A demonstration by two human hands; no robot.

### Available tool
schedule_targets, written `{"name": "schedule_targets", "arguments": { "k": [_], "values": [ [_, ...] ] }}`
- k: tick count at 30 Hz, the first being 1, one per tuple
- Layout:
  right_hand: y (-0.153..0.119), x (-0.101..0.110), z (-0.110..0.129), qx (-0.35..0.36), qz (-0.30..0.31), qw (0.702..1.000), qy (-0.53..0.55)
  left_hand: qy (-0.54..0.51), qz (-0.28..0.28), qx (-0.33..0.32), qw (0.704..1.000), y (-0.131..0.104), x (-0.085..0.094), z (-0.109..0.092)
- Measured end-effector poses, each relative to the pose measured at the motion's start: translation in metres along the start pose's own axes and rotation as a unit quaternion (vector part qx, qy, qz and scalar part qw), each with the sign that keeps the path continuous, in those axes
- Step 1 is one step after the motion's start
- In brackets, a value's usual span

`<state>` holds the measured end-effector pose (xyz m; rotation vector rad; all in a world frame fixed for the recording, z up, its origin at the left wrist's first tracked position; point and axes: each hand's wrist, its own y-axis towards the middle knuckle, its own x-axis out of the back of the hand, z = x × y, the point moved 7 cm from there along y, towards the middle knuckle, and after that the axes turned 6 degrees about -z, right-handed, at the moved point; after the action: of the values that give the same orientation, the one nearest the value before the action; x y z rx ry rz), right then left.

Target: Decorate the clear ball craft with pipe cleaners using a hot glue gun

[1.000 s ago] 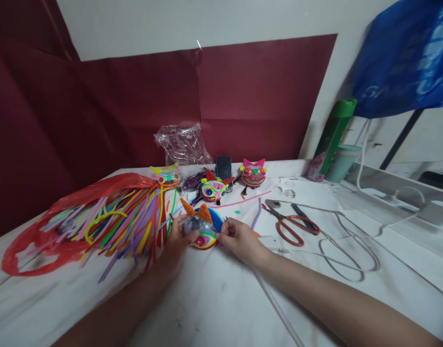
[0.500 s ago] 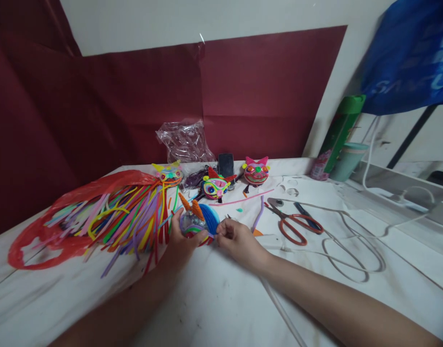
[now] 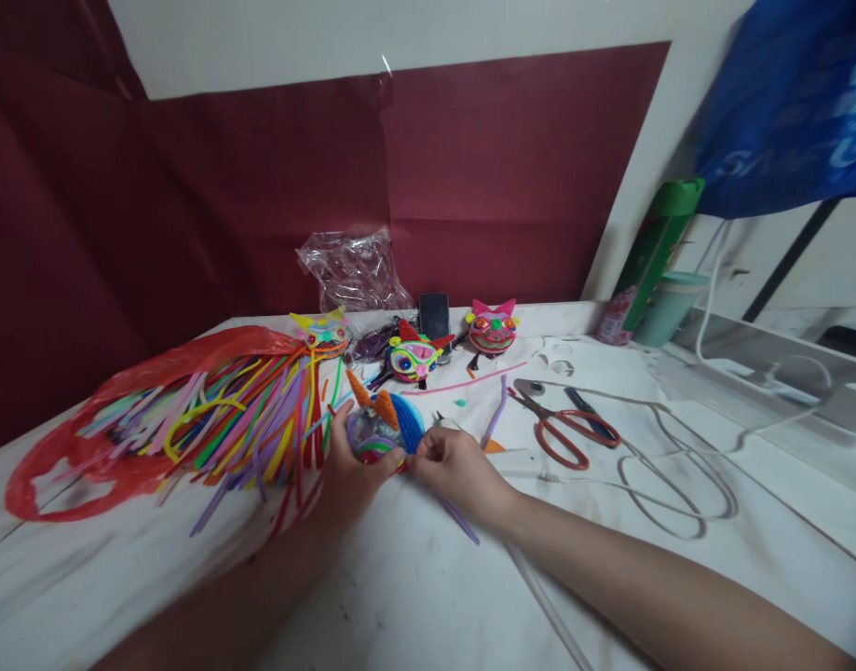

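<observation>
My left hand (image 3: 354,471) is closed around a round craft animal head (image 3: 372,424) covered in pipe cleaners. It has two orange pointed ears and a blue striped side; its underside is hidden by my fingers. At its right edge, my right hand (image 3: 462,475) pinches a purple pipe cleaner (image 3: 462,524), whose loose end sticks out below the hand toward the lower right. The fingertips touch or nearly touch the head. Behind stand finished-looking animal heads: one with red ears (image 3: 414,359), one pink (image 3: 494,328) and one yellow-eared (image 3: 322,329).
Many coloured pipe cleaners (image 3: 260,419) spill from a red plastic bag (image 3: 71,499) at left. Orange-handled scissors (image 3: 563,438), a dark-handled tool (image 3: 588,410) and a white cord (image 3: 651,485) lie at right. A phone (image 3: 434,317), green bottle (image 3: 655,261) and cup (image 3: 672,308) stand behind.
The purple pipe cleaner's loose end now shows below my right hand. My right hand has shifted slightly left against the head; my left hand keeps its hold. The view has moved a little.
</observation>
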<state>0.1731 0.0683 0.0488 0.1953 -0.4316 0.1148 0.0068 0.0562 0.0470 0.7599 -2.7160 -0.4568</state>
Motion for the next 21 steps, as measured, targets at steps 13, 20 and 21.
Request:
{"name": "schedule_targets", "arguments": {
  "k": [13, 20, 21],
  "values": [
    [-0.004, -0.012, -0.007, -0.107, 0.107, 0.976, 0.159, 0.030, -0.012, -0.150, 0.988, -0.005, 0.007, -0.032],
    [-0.008, 0.023, 0.032, 0.285, -0.052, 0.957, -0.009, -0.111, 0.026, 0.139, 0.984, 0.000, 0.001, 0.000],
    [-0.012, 0.023, 0.037, 0.334, -0.056, 0.940, -0.031, -0.118, 0.028, 0.143, 0.982, -0.001, 0.000, 0.001]
  ]
}}
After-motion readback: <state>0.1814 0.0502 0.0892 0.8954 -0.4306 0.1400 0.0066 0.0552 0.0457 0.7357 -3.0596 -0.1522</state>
